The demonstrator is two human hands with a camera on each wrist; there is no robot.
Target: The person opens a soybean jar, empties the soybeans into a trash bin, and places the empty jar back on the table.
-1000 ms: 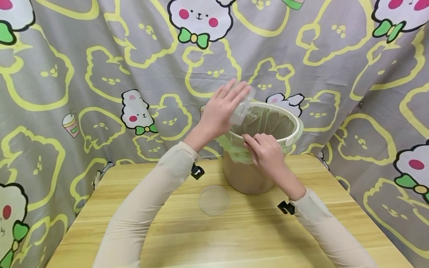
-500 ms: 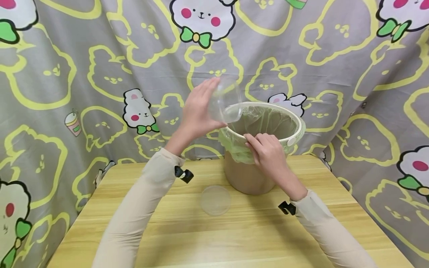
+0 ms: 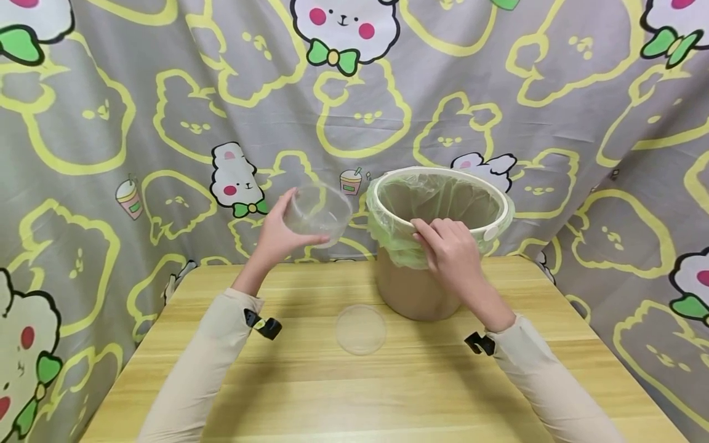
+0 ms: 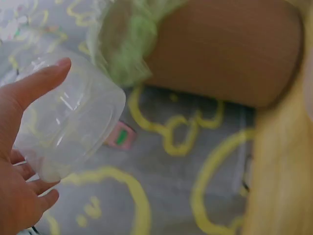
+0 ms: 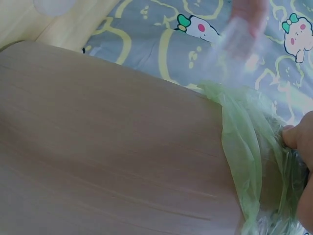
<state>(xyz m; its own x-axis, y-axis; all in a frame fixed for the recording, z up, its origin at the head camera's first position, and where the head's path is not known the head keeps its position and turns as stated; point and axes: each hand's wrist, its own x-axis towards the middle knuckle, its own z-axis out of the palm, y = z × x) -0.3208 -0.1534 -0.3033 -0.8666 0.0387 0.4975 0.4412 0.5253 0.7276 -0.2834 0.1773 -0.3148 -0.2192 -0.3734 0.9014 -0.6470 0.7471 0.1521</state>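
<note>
My left hand (image 3: 282,231) grips a clear plastic tub (image 3: 320,212) by its side, above the table and left of the bin. In the left wrist view the tub (image 4: 73,117) looks see-through, with thumb and fingers spread round it. The brown trash bin (image 3: 412,289) stands upright with a pale green bag (image 3: 396,243) folded over its cream rim (image 3: 443,172). My right hand (image 3: 451,249) holds the near side of that rim, fingers curled over it and the bag. A round clear lid (image 3: 360,330) lies flat on the table in front of the bin.
The wooden table (image 3: 310,381) runs under both arms, its back edge near a grey patterned curtain (image 3: 266,129). Curtain also hangs at the left and right. A black wrist mount (image 3: 263,324) sits on the left sleeve, another on the right.
My left hand has moved the tub from over the bin's mouth to the left and lower, turning it from tipped toward more upright. My right hand has stayed on the rim.
</note>
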